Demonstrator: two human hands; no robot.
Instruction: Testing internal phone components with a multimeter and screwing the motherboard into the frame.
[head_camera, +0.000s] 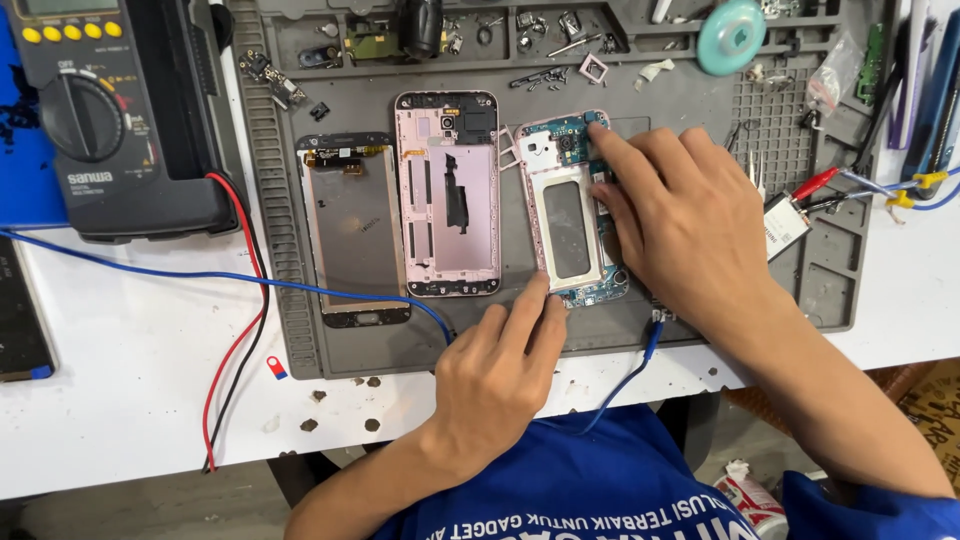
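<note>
A phone mid-frame with a blue circuit board (566, 212) lies on the grey repair mat (300, 330). My right hand (680, 215) rests over its right side, index fingertip pressing the board's top right corner. My left hand (500, 365) touches the frame's lower left corner with two fingertips. Left of it lie a pink phone housing (447, 195) and a screen panel (352, 230), both flat on the mat.
A dark multimeter (110, 110) sits at top left with red and black leads. A blue wire (200, 275) crosses the white table. Small screws and parts fill the mat's top trays. A teal round tool (731, 36) and clip leads (815, 185) lie at right.
</note>
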